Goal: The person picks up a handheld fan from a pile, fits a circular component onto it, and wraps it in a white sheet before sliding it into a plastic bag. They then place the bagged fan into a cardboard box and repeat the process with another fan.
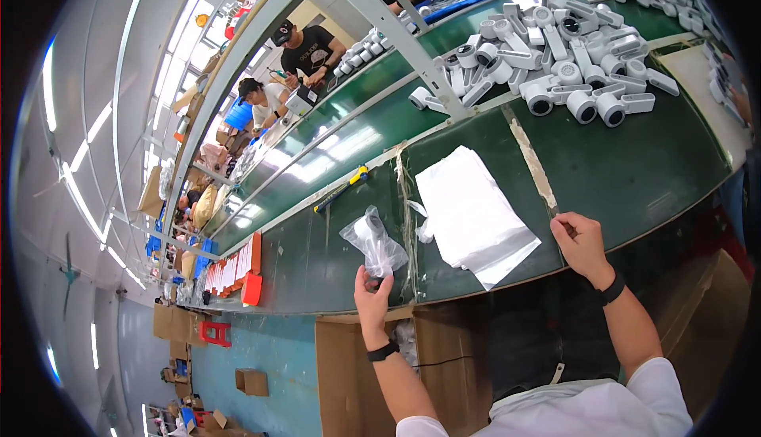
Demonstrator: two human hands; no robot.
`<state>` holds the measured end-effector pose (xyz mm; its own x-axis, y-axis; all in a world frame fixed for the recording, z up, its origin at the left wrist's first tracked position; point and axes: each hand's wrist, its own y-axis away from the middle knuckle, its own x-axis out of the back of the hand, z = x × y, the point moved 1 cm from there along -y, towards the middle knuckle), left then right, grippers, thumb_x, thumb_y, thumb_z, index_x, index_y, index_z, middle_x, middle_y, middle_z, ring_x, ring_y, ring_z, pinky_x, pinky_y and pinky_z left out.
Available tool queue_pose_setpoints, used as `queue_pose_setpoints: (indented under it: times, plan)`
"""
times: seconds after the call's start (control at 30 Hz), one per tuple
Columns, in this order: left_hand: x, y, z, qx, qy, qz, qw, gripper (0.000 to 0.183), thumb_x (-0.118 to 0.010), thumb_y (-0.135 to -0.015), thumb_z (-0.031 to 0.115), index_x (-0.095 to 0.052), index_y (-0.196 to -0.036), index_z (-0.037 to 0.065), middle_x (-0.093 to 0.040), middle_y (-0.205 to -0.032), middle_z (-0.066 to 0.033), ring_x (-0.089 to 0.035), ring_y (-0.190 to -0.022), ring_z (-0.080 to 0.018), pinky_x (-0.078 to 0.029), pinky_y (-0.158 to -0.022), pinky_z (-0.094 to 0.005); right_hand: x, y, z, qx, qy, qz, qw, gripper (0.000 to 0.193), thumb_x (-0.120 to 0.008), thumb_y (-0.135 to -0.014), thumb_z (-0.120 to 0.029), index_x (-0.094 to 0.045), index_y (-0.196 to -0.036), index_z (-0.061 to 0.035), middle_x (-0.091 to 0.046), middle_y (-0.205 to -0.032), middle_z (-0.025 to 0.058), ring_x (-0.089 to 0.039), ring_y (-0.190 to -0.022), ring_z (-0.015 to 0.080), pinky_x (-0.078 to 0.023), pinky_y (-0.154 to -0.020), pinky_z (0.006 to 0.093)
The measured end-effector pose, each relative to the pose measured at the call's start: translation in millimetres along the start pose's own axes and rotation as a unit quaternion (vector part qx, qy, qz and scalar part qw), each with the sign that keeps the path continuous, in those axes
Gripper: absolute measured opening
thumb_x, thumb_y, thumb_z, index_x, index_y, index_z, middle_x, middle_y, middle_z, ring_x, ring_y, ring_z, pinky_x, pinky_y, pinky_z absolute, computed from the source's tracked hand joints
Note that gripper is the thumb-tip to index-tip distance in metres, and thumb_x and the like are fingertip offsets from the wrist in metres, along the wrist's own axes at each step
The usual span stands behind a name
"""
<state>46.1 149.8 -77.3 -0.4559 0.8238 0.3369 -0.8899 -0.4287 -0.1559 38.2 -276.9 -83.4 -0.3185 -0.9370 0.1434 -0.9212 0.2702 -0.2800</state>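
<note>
My left hand (372,301) is at the front edge of the green bench, its thumb and fingers curled on the lower end of a clear plastic bag (386,256). Inside the bag sits a white device with a rounded head (367,229). To the right lies a stack of thin white sheets or flat bags (474,213), slightly fanned at its near end. My right hand (581,247) is held beyond the stack's right side, with thumb and fingertips pinched together. Whatever is between those fingertips, if anything, is too small to make out.
A big heap of white-grey devices (567,57) covers the bench's far right. A yellow-black utility knife (342,189) lies left of the sheets. Orange bins (251,288) stand at the left end. A metal frame post (412,49) rises behind; several people work across the line.
</note>
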Motion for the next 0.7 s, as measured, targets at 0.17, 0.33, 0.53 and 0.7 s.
queue_pose_setpoints:
  times: [0.17, 0.33, 0.53, 0.7]
  plan:
    - [-8, -9, -13, -0.020, -0.054, 0.040, 0.998, 0.049, -0.075, -0.079, 0.004, -0.056, -0.123, -0.006, -0.060, -0.114, -0.0114, -0.057, -0.087, -0.0136, -0.050, -0.073, -0.0265, -1, 1, 0, 0.003, -0.001, 0.004, 1.000, 0.011, -0.064, -0.088, -0.007, -0.067, -0.089, 0.0042, -0.063, -0.069, 0.0034, -0.055, -0.062, 0.0063, -0.045, -0.057, 0.0224]
    - [-12, -10, -22, -0.083, -0.042, 0.105, 0.990, 0.037, -0.073, -0.079, 0.000, -0.062, -0.113, -0.004, -0.058, -0.096, -0.0062, -0.059, -0.084, -0.0139, -0.051, -0.072, -0.0266, -1, 1, 2, 0.015, 0.014, 0.004, 1.000, 0.011, -0.065, -0.088, -0.007, -0.066, -0.088, 0.0042, -0.063, -0.070, 0.0038, -0.055, -0.062, 0.0063, -0.045, -0.056, 0.0225]
    - [1, -12, -33, -0.036, 0.044, 0.107, 0.993, 0.034, -0.073, -0.078, -0.004, -0.063, -0.111, -0.003, -0.058, -0.097, -0.0060, -0.059, -0.080, -0.0131, -0.050, -0.071, -0.0253, -2, 2, 1, 0.026, 0.018, 0.005, 0.999, 0.011, -0.065, -0.088, -0.007, -0.066, -0.088, 0.0041, -0.063, -0.070, 0.0044, -0.056, -0.061, 0.0071, -0.045, -0.056, 0.0230]
    - [-1, -1, -17, 0.002, 0.066, 0.103, 0.992, 0.043, -0.076, -0.076, -0.002, -0.060, -0.116, -0.002, -0.060, -0.096, -0.0065, -0.058, -0.078, -0.0118, -0.049, -0.070, -0.0248, -1, 2, 1, 0.026, 0.024, 0.007, 0.999, 0.011, -0.065, -0.088, -0.007, -0.066, -0.088, 0.0042, -0.063, -0.070, 0.0046, -0.056, -0.061, 0.0075, -0.045, -0.056, 0.0232]
